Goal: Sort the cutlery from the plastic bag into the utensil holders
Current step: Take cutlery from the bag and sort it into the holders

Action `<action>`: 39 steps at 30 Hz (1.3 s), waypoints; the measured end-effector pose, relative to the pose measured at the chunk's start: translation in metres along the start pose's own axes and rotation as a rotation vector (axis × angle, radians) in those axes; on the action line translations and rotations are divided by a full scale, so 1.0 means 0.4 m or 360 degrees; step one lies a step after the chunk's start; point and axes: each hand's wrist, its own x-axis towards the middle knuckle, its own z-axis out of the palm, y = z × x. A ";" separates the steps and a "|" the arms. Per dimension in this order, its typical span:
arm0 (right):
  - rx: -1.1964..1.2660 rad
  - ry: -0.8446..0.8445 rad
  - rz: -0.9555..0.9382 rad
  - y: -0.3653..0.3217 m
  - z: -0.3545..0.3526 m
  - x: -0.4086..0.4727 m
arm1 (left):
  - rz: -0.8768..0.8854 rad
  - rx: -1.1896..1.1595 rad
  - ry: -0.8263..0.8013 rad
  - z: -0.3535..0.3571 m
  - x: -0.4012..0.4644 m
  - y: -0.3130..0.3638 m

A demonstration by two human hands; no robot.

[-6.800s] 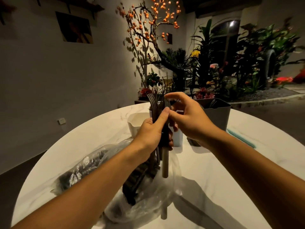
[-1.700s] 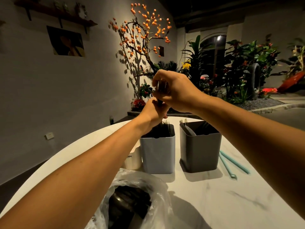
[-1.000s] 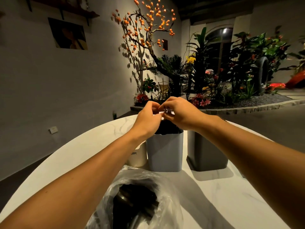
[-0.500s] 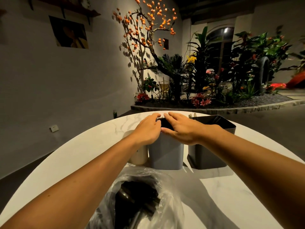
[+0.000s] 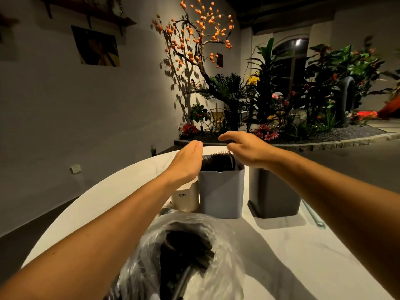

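A round white marble tabletop [image 5: 292,252] carries everything here. At its near edge lies a crumpled clear plastic bag [image 5: 218,254] with dark cutlery [image 5: 186,250] bunched inside. Toward the far edge three utensil holders stand in a row: a dark grey holder [image 5: 272,198] on the right, a light grey holder [image 5: 220,195] in the middle packed with dark forks [image 5: 218,162] whose tines rise above its rim, and a small cream holder [image 5: 186,199] on the left, close against the light grey one. The left hand [image 5: 188,161] hovers over the left rim of the light grey holder, fingers straight and together, grasping nothing. The right hand [image 5: 246,147] hangs above the fork tines, fingers loosely spread and released. A pale green straw [image 5: 313,216] lies near the right edge.
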 end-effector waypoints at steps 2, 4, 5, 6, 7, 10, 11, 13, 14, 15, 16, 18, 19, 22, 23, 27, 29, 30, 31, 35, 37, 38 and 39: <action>0.0057 0.0111 0.0037 -0.002 -0.025 -0.020 | -0.0017 -0.0019 0.0039 -0.017 -0.009 0.002; 0.0075 0.0164 0.0074 -0.015 -0.038 -0.037 | -0.0026 -0.0034 0.0065 -0.029 -0.021 0.007; 0.0093 0.0164 0.0087 -0.022 -0.039 -0.048 | -0.0019 -0.0036 0.0071 -0.036 -0.032 0.011; 0.0128 0.0159 0.0100 -0.029 -0.037 -0.058 | -0.0014 -0.0043 0.0064 -0.041 -0.042 0.016; 0.0163 0.0155 0.0105 -0.036 -0.035 -0.067 | -0.0010 -0.0059 0.0049 -0.045 -0.055 0.021; 0.0228 0.0098 0.0086 -0.067 -0.019 -0.102 | 0.0022 -0.0068 -0.0040 -0.059 -0.103 0.030; 0.0258 0.0052 0.0074 -0.079 -0.009 -0.118 | 0.0029 -0.0076 -0.0066 -0.064 -0.125 0.030; 0.0302 -0.0081 0.0048 -0.102 0.012 -0.145 | 0.0013 -0.0123 -0.0102 -0.070 -0.170 0.029; 0.0305 -0.0158 0.0039 -0.114 0.027 -0.160 | 0.0002 -0.0124 -0.0110 -0.072 -0.195 0.025; 0.0298 -0.0226 0.0031 -0.123 0.042 -0.172 | 0.0002 -0.0096 -0.0113 -0.073 -0.218 0.021; 0.0290 -0.0290 0.0026 -0.132 0.060 -0.184 | 0.0000 -0.0056 -0.0120 -0.073 -0.241 0.012; 0.0288 -0.0426 0.0037 -0.145 0.095 -0.204 | -0.0019 -0.0025 -0.0155 -0.069 -0.282 -0.009; 0.0298 -0.0490 0.0045 -0.150 0.117 -0.214 | -0.0031 -0.0014 -0.0169 -0.067 -0.304 -0.023; 0.0295 -0.0582 0.0041 -0.157 0.177 -0.236 | -0.0021 0.0052 -0.0129 -0.058 -0.354 -0.062; 0.0245 -0.0605 0.0024 -0.158 0.195 -0.242 | -0.0012 0.0084 -0.0104 -0.053 -0.367 -0.074; -0.0200 -0.0674 -0.0083 -0.150 0.264 -0.255 | -0.0009 0.0245 -0.0069 -0.029 -0.409 -0.134; -0.0393 -0.0643 -0.0109 -0.137 0.289 -0.261 | 0.0029 0.0405 -0.0052 -0.021 -0.421 -0.166; -0.0440 -0.0638 -0.0111 -0.130 0.299 -0.265 | 0.0054 0.0468 -0.0027 -0.018 -0.424 -0.180; -0.0452 -0.0635 -0.0114 -0.123 0.310 -0.268 | 0.0071 0.0502 0.0001 -0.015 -0.425 -0.192; -0.0390 -0.0558 -0.0114 -0.105 0.352 -0.272 | 0.0127 0.0498 0.0056 0.006 -0.424 -0.208; -0.0412 -0.0482 -0.0130 -0.095 0.372 -0.268 | 0.0169 0.0438 0.0073 0.019 -0.413 -0.208; -0.0436 -0.0443 -0.0150 -0.092 0.379 -0.267 | 0.0174 0.0413 0.0098 0.024 -0.406 -0.207; -0.0447 -0.0392 -0.0176 -0.089 0.387 -0.266 | 0.0169 0.0391 0.0128 0.030 -0.397 -0.208</action>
